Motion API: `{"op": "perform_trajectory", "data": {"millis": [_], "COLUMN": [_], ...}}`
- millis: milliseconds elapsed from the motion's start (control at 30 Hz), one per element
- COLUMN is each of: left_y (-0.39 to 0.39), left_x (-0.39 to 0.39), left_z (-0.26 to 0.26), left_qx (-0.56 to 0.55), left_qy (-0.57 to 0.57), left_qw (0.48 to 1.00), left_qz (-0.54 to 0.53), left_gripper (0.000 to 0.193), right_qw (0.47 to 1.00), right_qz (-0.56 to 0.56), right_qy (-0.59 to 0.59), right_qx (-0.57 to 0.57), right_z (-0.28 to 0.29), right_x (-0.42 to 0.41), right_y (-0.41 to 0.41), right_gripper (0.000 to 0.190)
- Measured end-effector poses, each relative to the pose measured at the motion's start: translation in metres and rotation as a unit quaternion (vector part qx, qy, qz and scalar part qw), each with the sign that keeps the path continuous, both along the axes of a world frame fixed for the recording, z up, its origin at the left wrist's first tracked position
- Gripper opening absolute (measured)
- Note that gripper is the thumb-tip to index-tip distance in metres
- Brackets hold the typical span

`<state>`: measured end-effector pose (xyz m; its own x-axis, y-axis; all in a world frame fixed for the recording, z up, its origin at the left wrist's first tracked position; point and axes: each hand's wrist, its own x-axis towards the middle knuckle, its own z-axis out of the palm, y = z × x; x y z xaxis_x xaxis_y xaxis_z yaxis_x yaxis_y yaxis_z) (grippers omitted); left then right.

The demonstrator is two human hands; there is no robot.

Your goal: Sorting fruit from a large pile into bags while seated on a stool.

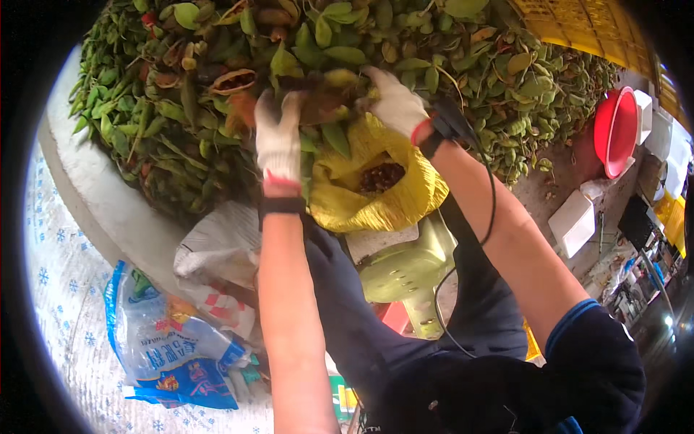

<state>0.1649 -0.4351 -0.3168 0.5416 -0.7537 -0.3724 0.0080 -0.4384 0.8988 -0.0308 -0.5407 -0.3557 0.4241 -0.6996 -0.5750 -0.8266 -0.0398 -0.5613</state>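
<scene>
A large heap of green leaves and seed pods (pixel 162 114) lies before me. My left hand (pixel 279 135), in a white knit glove with a pink cuff, reaches into it with the fingertips among blurred foliage. To its right, my right hand (pixel 398 103) in a matching glove is at the heap's near edge, just above a yellow woven sack (pixel 347 209). Blur between the hands hides whether either grips a pod. The sack's mouth gapes, showing dark brown seeds (pixel 382 176) inside. A split brown pod (pixel 233 81) lies left of my hands.
A yellow-green plastic stool (pixel 406 271) stands between my legs. White sacking (pixel 222 233) and a printed blue-and-white bag (pixel 173 347) lie at the left, beside a pale curved ledge (pixel 92 168). At the right are a red basin (pixel 615 133), a white box (pixel 572 222) and a yellow crate (pixel 591 27).
</scene>
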Motion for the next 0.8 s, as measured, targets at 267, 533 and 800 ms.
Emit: {"op": "perform_trajectory", "data": {"millis": [267, 533, 800], "left_y": [0.119, 0.169, 0.175], "left_x": [-0.074, -0.133, -0.147], "left_z": [-0.017, -0.06, -0.054], "left_qx": [0.228, 0.334, 0.191], "left_qy": [0.033, 0.153, 0.186], "left_qw": [0.945, 0.59, 0.609], "left_qz": [-0.231, -0.718, -0.747], "left_gripper": [0.055, 0.054, 0.058], "right_qw": [0.918, 0.822, 0.733], "right_qz": [0.375, 0.517, 0.68], "right_qy": [0.015, 0.083, 0.007], "right_qx": [0.13, 0.224, 0.033], "right_z": [0.001, -0.063, -0.103], "right_x": [-0.1, -0.152, -0.183], "right_y": [0.107, 0.177, 0.134], "right_gripper": [0.04, 0.022, 0.015]}}
